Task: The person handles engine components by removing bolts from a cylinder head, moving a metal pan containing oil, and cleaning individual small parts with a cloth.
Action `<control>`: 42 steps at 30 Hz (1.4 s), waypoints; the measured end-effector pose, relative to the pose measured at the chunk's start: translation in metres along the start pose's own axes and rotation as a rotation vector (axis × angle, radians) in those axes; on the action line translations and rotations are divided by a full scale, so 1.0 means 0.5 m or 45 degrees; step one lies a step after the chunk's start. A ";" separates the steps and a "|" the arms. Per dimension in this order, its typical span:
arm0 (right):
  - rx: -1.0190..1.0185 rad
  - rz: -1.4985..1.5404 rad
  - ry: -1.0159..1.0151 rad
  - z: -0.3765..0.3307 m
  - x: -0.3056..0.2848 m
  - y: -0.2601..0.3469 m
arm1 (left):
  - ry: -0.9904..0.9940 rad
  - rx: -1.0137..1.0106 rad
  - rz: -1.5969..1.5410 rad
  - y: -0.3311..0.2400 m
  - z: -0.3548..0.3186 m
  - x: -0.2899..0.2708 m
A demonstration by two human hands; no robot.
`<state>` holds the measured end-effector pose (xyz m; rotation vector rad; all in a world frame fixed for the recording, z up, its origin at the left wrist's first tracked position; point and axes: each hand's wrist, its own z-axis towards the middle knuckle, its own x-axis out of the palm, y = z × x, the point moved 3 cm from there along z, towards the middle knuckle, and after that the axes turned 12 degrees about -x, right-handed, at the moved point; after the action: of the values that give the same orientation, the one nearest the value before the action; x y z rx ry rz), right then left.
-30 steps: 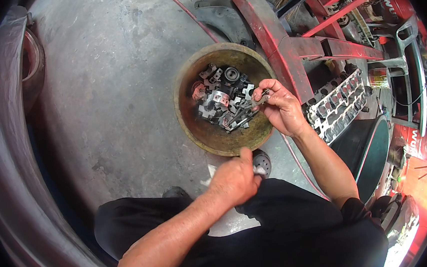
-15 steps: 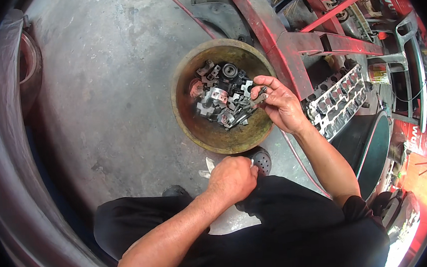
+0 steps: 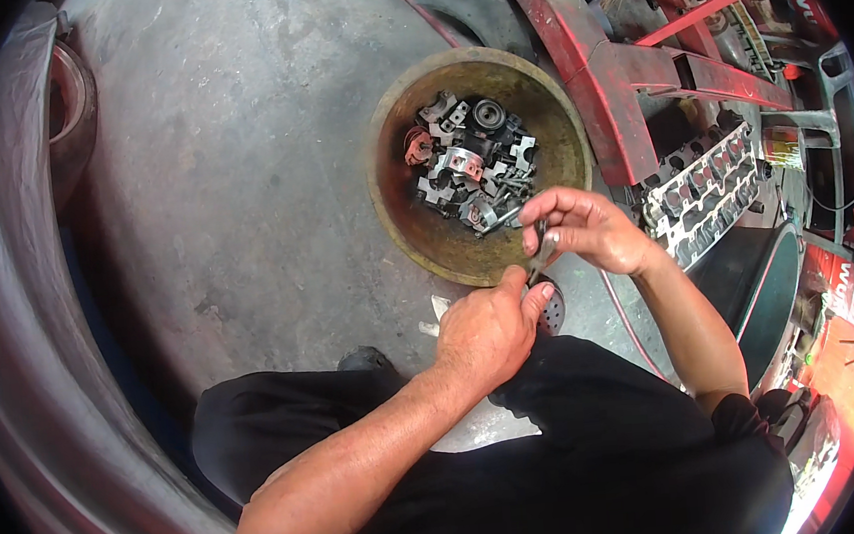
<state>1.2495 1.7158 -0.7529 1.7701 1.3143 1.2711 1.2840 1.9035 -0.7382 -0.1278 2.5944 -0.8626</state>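
Over the near right rim of a round metal basin [image 3: 399,224], my right hand [image 3: 595,234] pinches a slim, bolt-like metal part [image 3: 544,256] between thumb and fingers. My left hand [image 3: 492,327] is closed just below it. The part's lower end reaches the left thumb and forefinger, and what else that hand holds is hidden. Inside the basin lies a heap of small metal parts: pale bearing caps [image 3: 462,164], several bolts [image 3: 511,188] and a dark round ring-shaped piece [image 3: 487,115]. A white scrap [image 3: 438,308] shows beside my left hand.
A red steel frame [image 3: 587,74] stands to the basin's right, with a cylinder head [image 3: 707,190] beside it. A thin hose [image 3: 627,321] runs along the grey floor [image 3: 240,181]. Grey sheeting [image 3: 11,330] hangs at the far left. My shoe [image 3: 553,312] is below the basin.
My right hand has drawn back from above the heap toward me with the metal part. My left hand has come up to meet it, its thumb now showing. The view has shifted slightly.
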 end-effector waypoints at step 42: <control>-0.088 0.158 -0.058 0.013 -0.012 -0.058 | 0.054 -0.106 -0.398 0.051 0.044 0.016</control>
<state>1.2443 1.7204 -0.7823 1.8446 1.1374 1.3188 1.2867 1.9103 -0.7723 -0.5567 2.6927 -0.8673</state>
